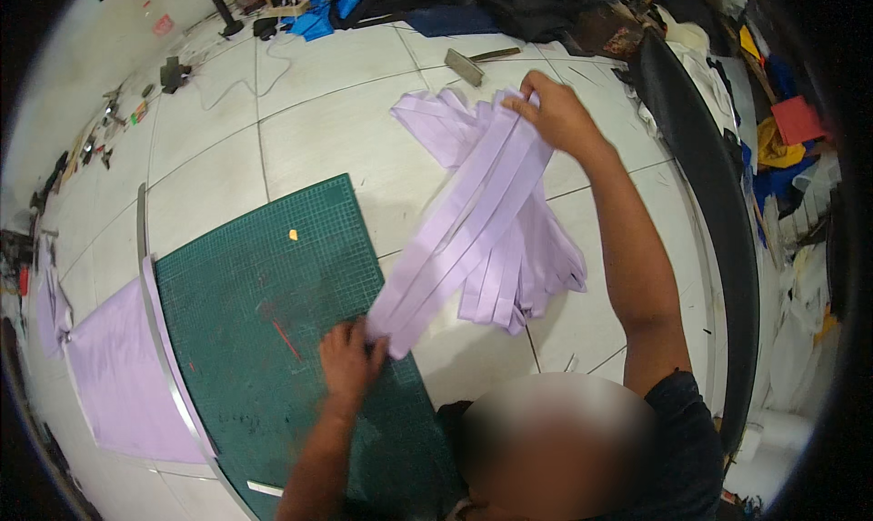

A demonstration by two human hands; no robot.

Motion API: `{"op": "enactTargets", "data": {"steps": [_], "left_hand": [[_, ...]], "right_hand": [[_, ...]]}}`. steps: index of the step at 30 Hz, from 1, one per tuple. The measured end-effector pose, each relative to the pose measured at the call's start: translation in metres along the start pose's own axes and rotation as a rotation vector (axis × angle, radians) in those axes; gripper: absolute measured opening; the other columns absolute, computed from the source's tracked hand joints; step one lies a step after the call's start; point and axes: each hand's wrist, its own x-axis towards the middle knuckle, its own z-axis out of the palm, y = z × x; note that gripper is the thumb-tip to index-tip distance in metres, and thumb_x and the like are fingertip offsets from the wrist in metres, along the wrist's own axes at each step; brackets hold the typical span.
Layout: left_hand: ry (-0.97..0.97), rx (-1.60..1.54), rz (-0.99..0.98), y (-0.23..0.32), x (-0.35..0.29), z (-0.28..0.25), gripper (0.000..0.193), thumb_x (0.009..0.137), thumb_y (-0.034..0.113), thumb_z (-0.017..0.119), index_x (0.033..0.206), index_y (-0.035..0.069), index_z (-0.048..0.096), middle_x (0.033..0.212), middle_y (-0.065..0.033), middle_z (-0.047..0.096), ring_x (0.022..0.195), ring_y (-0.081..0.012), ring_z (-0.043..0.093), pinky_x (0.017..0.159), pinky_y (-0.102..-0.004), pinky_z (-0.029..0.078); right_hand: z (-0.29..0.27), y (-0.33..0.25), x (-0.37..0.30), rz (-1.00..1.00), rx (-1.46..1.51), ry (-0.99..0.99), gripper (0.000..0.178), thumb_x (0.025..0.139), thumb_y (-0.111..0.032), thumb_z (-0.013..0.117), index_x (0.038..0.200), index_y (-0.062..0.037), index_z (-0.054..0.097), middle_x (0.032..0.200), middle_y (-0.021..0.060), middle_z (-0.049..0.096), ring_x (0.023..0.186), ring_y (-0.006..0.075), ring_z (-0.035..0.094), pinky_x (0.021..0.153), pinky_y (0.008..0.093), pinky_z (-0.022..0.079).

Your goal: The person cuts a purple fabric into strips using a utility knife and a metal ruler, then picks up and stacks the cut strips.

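Note:
A bundle of long lilac fabric strips [464, 221] stretches diagonally between my two hands. Its upper end is pinched in my right hand [556, 116], above the white tiles. At the lower end, my left hand [348, 357] grips the strip ends over the edge of a green cutting mat [273, 294]. More lilac strips [523, 275] lie in a loose heap under the stretched bundle, and a folded part [436, 125] spreads to the left of my right hand.
A long metal ruler [171, 375] crosses a lilac cloth sheet [127, 375] at the mat's left edge. A mallet [466, 66] lies on the floor beyond my right hand. Dark cloth [455, 19] is piled at the back, and a long black padded piece [705, 185] curves along the right.

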Motion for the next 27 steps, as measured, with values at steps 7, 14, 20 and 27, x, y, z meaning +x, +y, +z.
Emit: {"op": "enactTargets", "data": {"steps": [7,14,20,27], "left_hand": [[-0.137,-0.103,-0.085,0.077,0.055,0.04,0.051,0.088,0.037,0.066,0.127,0.006,0.06,0.113,-0.0135,0.057,0.107,-0.0325,0.052,0.092,-0.0465,0.04],[-0.121,-0.163,-0.051,0.067,0.087,0.043,0.049,0.089,0.028,0.066,0.131,0.003,0.058,0.109,-0.0155,0.058,0.1,-0.0331,0.055,0.088,-0.0447,0.045],[-0.082,-0.22,0.012,0.071,0.094,0.042,0.05,0.088,0.023,0.069,0.13,-0.001,0.057,0.104,-0.0192,0.058,0.092,-0.0354,0.057,0.081,-0.0465,0.048],[-0.066,-0.305,0.015,0.06,0.093,0.035,0.057,0.089,0.026,0.069,0.137,0.003,0.052,0.109,-0.0181,0.057,0.097,-0.0344,0.058,0.084,-0.045,0.048]], "right_hand": [[-0.021,0.072,0.063,-0.054,-0.123,-0.034,0.04,0.088,-0.038,0.071,0.099,-0.0009,0.06,0.091,0.0228,0.068,0.089,0.0391,0.066,0.077,0.0463,0.051],[0.042,0.145,0.081,0.106,-0.11,-0.044,0.035,0.089,-0.034,0.07,0.097,-0.0021,0.057,0.092,0.0222,0.068,0.089,0.0384,0.066,0.077,0.0471,0.05],[0.093,0.171,0.07,0.143,-0.294,0.041,0.037,0.091,-0.038,0.066,0.108,-0.0071,0.054,0.1,0.0181,0.066,0.095,0.0357,0.066,0.08,0.0476,0.052],[0.137,0.155,0.06,0.259,-0.435,0.18,0.039,0.09,-0.039,0.064,0.116,-0.0112,0.056,0.118,0.0142,0.059,0.107,0.0345,0.061,0.088,0.0497,0.049]]}}
